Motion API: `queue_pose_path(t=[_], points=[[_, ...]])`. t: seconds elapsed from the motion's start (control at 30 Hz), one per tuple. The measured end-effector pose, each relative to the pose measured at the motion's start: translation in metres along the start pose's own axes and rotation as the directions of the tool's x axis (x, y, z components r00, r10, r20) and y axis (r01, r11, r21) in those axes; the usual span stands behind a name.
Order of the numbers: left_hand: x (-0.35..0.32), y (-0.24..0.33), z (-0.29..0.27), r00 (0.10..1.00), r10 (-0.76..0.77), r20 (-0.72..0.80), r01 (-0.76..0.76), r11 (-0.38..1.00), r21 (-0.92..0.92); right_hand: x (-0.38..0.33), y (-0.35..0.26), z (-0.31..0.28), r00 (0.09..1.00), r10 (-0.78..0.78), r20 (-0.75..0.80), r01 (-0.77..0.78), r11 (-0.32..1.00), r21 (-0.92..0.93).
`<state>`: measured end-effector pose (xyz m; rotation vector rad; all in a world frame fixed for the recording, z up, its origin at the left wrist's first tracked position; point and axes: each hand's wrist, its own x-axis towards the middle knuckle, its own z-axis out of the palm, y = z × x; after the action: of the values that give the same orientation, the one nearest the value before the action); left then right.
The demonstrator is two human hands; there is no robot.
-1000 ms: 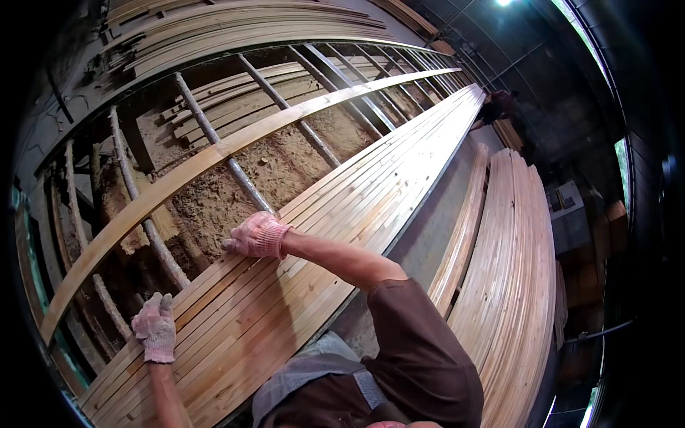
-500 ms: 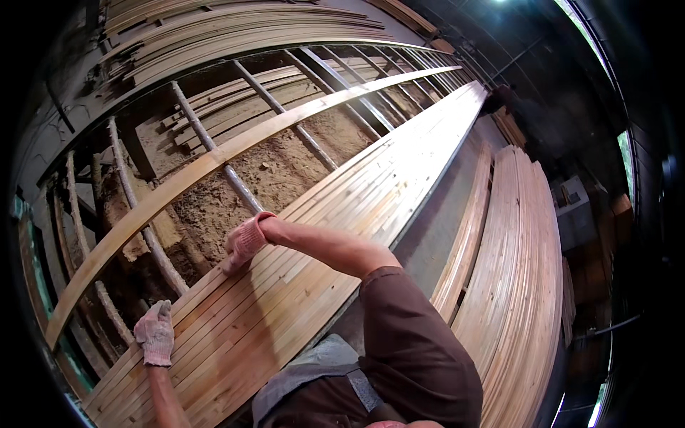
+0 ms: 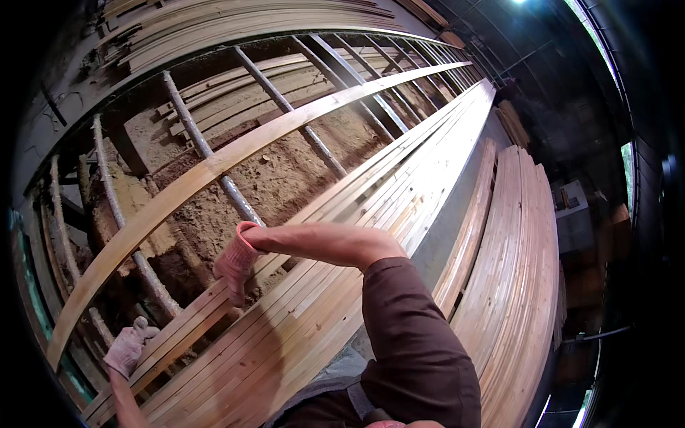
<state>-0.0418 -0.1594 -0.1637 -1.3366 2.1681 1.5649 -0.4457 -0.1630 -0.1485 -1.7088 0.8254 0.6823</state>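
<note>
Left hand [image 3: 128, 347] against outer edge of separated wooden strips [image 3: 187, 324], grip indeterminable, right hand [image 3: 235, 269] clamped over them, strips lying across rungs [image 3: 241, 203], beside main bundle [image 3: 300, 307].

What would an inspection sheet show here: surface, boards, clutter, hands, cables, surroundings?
Surface: crossbars, open between.
Boards: narrow group parted from the wide row by a gap near the hands; single board across the bars beyond.
Clutter: sawdust-like debris and loose boards beneath the bars.
Hands: gloved left hand at the group's outer edge; gloved right hand over the group, grip unclear.
Cables: thin dark strip at far right, cable or bar unclear.
Surroundings: board stack at right.
</note>
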Motion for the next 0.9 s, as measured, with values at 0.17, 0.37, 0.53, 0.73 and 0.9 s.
queue_pose_path(t=[0.17, 0.37, 0.53, 0.73, 0.9], points=[[0.039, -0.023, -0.035, 0.941, 0.118, 0.318, -0.310, 0.679, 0.665, -0.028, -0.017, -0.026, 0.987, 0.112, -0.114, -0.120, 0.991, -0.058], [0.035, -0.002, -0.070, 0.992, 0.072, 0.107, -0.126, 0.719, 0.684, -0.070, -0.049, -0.053, 0.972, 0.046, -0.230, -0.102, 0.966, -0.236], [-0.020, 0.108, -0.112, 0.975, 0.038, -0.218, 0.120, 0.739, 0.663, -0.104, -0.056, -0.042, 0.606, -0.259, -0.752, -0.287, 0.811, -0.510], [-0.038, 0.098, -0.060, 0.918, 0.255, -0.303, 0.086, 0.620, 0.780, -0.053, -0.032, 0.006, 0.112, -0.578, -0.808, -0.397, 0.719, -0.570], [-0.007, 0.025, 0.042, 0.790, 0.397, -0.466, 0.227, 0.517, 0.825, -0.021, -0.025, 0.065, 0.286, -0.448, -0.847, -0.350, 0.774, -0.528]])
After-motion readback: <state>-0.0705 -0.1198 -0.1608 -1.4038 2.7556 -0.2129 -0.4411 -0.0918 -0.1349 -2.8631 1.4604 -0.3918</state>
